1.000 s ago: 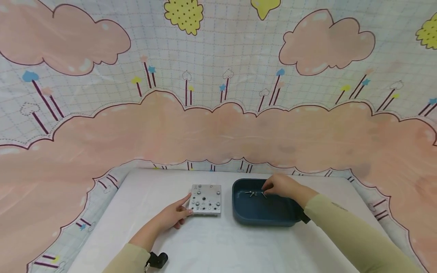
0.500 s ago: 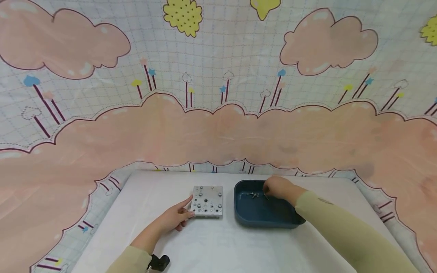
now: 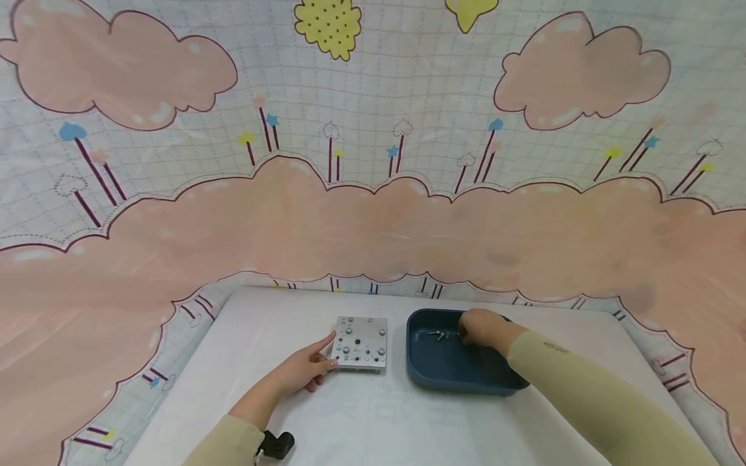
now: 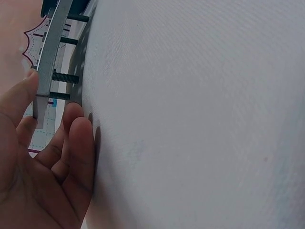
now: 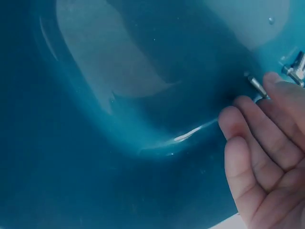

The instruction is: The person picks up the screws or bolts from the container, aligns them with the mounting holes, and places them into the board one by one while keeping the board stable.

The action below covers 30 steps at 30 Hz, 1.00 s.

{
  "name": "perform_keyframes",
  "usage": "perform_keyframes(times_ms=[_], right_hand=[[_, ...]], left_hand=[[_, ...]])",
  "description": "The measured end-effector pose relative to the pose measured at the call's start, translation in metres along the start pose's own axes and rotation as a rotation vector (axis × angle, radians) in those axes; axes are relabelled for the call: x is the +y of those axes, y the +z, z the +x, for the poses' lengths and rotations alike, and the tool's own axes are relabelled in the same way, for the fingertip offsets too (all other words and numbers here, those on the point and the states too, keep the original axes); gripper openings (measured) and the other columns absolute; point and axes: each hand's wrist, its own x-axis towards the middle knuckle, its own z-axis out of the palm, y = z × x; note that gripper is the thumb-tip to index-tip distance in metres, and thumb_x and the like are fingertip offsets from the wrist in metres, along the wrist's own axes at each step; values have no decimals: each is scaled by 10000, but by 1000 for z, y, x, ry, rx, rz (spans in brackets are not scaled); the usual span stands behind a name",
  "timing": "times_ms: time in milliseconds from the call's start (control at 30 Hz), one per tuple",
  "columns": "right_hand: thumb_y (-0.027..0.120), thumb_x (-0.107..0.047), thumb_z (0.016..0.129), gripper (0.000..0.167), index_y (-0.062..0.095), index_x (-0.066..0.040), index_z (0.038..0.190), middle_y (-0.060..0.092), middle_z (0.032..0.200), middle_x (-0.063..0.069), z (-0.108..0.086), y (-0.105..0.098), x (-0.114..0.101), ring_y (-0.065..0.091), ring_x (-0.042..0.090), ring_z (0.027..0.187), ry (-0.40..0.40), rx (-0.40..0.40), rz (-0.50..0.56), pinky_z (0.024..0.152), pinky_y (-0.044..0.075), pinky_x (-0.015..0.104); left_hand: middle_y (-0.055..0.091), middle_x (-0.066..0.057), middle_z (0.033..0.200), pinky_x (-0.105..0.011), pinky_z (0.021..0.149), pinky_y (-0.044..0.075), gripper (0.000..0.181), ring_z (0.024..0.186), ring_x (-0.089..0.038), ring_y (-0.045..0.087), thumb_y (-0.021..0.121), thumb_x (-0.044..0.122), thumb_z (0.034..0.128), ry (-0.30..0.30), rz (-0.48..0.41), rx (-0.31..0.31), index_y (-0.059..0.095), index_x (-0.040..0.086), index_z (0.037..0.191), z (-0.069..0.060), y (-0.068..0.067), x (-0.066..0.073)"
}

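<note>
A square silver metal plate [image 3: 362,343], dotted with holes and bolt heads, sits on the white table. My left hand [image 3: 297,372] grips its left edge with thumb and index finger. Seen from the left wrist, threaded bolt shanks [image 4: 66,78] stick out beneath the plate, and the other fingers curl near the tabletop. My right hand [image 3: 485,327] reaches into a dark blue tray [image 3: 454,369]. In the right wrist view its thumb and fingertips pinch a small bolt [image 5: 257,87], whose lower end is hidden. More bolts [image 5: 291,74] lie just beyond the thumb.
The tray stands to the right of the plate with a narrow gap between them. Several loose bolts [image 3: 440,335] lie at its back left. A patterned cloth [image 3: 373,239] hangs behind the white table [image 3: 373,421].
My right hand has lowered into the tray, and its fingers have closed over a bolt that was visible before. The left hand stays at the plate. The head view has shifted slightly.
</note>
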Motion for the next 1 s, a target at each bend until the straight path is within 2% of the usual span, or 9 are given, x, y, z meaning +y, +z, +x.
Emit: perform_keyframes(times_ms=[200, 500, 833, 1000], right_hand=[[779, -83, 842, 81, 729, -73, 905, 665, 837, -2, 3, 5, -1, 608, 172, 753, -15, -17, 1, 763, 543, 418], [794, -107, 833, 75, 730, -110, 872, 645, 784, -61, 8, 9, -6, 576, 117, 693, -98, 26, -26, 714, 536, 364], [793, -101, 832, 81, 764, -127, 904, 681, 840, -47, 7, 13, -4, 638, 141, 775, -191, 71, -74, 734, 548, 357], [800, -107, 824, 77, 765, -118, 893, 677, 822, -54, 7, 14, -5, 622, 125, 754, -212, 68, -74, 736, 546, 355]], left_hand=[[610, -41, 943, -315, 581, 508, 745, 677, -173, 541, 683, 394, 933, 10, -1, -1, 312, 274, 1568, 3, -1, -1], [601, -40, 931, -323, 583, 509, 738, 676, -173, 539, 684, 380, 935, 5, -4, -4, 314, 285, 1567, 3, 0, -3], [601, -50, 923, -324, 568, 511, 727, 664, -170, 535, 685, 327, 945, 20, -30, -4, 318, 246, 1568, 2, 1, -2], [601, -51, 926, -328, 570, 509, 730, 669, -174, 536, 688, 332, 942, 17, -28, -2, 320, 249, 1567, 1, 1, -2]])
